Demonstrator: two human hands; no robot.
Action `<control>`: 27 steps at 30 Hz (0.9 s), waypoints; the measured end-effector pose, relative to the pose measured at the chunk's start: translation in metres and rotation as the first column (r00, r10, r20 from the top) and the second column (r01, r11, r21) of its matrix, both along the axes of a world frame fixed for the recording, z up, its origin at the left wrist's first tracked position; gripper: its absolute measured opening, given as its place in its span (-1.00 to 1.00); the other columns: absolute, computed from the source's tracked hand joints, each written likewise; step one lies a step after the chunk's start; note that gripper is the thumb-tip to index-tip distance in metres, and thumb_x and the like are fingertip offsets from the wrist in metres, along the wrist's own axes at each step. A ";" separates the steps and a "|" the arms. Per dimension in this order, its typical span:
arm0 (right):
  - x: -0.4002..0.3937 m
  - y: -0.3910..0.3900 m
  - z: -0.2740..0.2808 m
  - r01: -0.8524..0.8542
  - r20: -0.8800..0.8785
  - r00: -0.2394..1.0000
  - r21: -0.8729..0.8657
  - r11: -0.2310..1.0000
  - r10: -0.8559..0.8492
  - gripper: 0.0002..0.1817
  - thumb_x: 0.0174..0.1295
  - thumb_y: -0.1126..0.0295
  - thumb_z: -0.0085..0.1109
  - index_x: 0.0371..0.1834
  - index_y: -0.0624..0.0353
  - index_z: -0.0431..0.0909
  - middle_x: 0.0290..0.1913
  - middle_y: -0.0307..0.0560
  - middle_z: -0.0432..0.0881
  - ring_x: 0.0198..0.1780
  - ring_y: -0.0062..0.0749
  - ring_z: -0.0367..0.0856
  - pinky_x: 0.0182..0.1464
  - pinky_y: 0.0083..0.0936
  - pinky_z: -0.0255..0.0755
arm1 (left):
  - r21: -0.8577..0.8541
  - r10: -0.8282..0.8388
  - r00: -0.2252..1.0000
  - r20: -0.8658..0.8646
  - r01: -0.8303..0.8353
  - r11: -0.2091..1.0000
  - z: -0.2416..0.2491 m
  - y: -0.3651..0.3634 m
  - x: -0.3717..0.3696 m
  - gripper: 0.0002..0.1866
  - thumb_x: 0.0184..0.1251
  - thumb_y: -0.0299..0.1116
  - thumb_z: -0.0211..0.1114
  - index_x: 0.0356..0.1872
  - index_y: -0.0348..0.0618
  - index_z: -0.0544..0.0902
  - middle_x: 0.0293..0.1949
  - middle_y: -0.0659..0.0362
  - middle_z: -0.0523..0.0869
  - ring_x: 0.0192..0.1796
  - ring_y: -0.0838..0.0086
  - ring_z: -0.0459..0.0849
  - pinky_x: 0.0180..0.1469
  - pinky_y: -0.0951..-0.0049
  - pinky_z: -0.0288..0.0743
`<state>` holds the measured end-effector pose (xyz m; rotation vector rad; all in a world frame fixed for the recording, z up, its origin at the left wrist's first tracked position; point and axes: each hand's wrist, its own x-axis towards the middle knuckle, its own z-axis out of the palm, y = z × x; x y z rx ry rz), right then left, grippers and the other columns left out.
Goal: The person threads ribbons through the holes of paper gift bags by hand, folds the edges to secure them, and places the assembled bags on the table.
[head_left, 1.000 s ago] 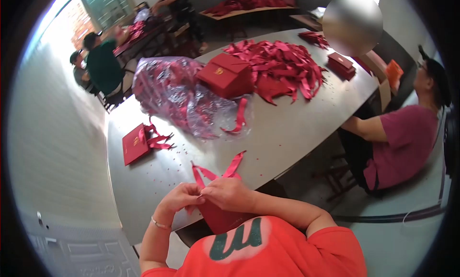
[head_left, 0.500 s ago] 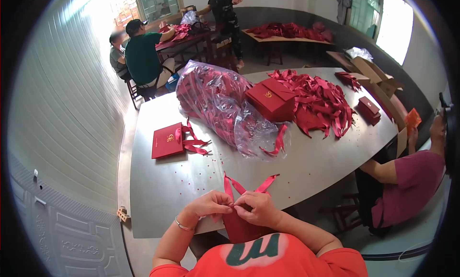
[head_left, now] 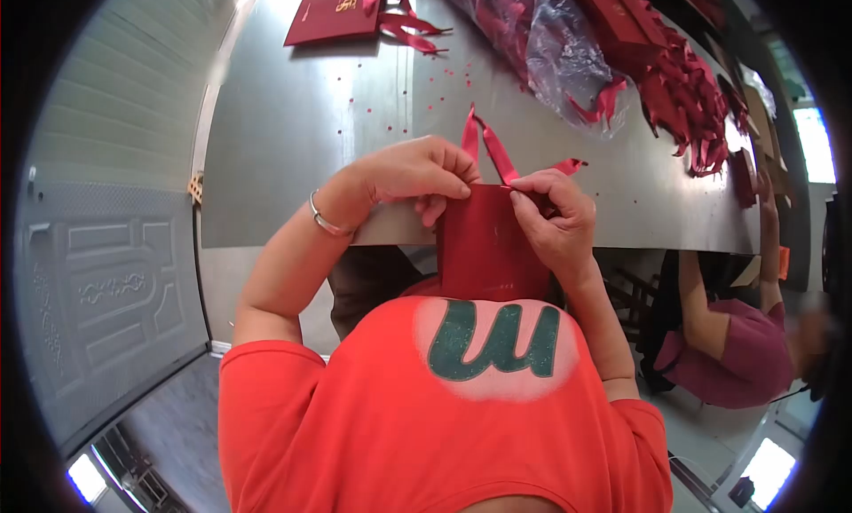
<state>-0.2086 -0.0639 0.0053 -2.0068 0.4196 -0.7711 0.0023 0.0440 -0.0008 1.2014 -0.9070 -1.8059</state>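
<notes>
A dark red paper bag point(head_left: 488, 247) stands upright against the front edge of the table, close to my chest. My left hand point(head_left: 430, 177) pinches the left part of its top rim. At the right part of the rim, my right hand point(head_left: 557, 213) grips the bag between thumb and forefinger, beside the ribbon. The pink-red ribbon point(head_left: 497, 153) rises from the bag's top in a peak and lies over the table, with one end sticking out above my right hand.
On the metal table point(head_left: 293, 167) lie another red bag point(head_left: 337, 16) with ribbons, scattered red dots, a clear plastic bag point(head_left: 568, 60) of red items and a ribbon pile point(head_left: 692, 114). A co-worker point(head_left: 737, 353) sits at the right.
The view has tilted down toward my chest. My hands, which were together at the ribbon, are now apart on either side of the bag's top rim, and more of the bag's face shows.
</notes>
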 end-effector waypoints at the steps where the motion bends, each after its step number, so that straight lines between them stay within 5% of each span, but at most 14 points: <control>1: 0.000 0.002 -0.001 -0.008 -0.012 1.000 0.007 1.000 0.008 -0.89 0.11 0.65 0.27 -0.30 0.26 0.64 -0.39 -0.28 0.61 -0.43 -0.82 0.43 -0.42 -0.81 0.28 | -0.015 -0.007 1.000 -0.005 0.007 1.000 0.001 0.000 0.000 -0.82 0.30 -0.44 0.15 -0.17 -0.29 0.62 -0.47 0.27 0.67 -0.61 0.62 0.63 -0.59 0.69 0.33; 9: 0.003 0.011 0.002 -0.060 -0.026 0.998 -0.222 0.973 0.056 -0.86 0.00 0.68 0.32 -0.36 0.28 0.63 -0.43 -0.15 0.62 -0.51 -0.67 0.50 -0.51 -0.71 0.35 | -0.050 -0.008 0.998 0.058 0.010 0.999 0.002 0.004 0.000 -0.81 0.33 -0.48 0.10 -0.14 -0.33 0.62 -0.45 0.26 0.66 -0.60 0.66 0.62 -0.59 0.71 0.34; 18: 0.012 0.013 0.014 -0.128 -0.038 0.992 -0.404 0.906 0.123 -0.85 -0.10 0.67 0.31 -0.43 0.27 0.59 -0.50 -0.08 0.61 -0.54 -0.42 0.60 -0.50 -0.60 0.45 | 0.026 -0.046 0.990 -0.136 0.050 0.998 0.000 0.001 0.004 -0.81 0.33 -0.49 0.09 -0.12 -0.32 0.59 -0.44 0.26 0.65 -0.61 0.65 0.64 -0.61 0.73 0.38; 27: 0.020 0.023 0.018 -0.077 -0.119 0.993 -0.544 0.835 0.014 -0.87 -0.12 0.62 0.30 -0.52 0.20 0.54 -0.56 -0.11 0.55 -0.58 -0.27 0.56 -0.54 -0.48 0.43 | 0.004 0.027 0.999 -0.042 -0.027 1.000 0.004 0.003 0.000 -0.75 0.31 -0.51 0.10 -0.04 -0.31 0.60 -0.40 0.23 0.68 -0.60 0.60 0.66 -0.60 0.71 0.39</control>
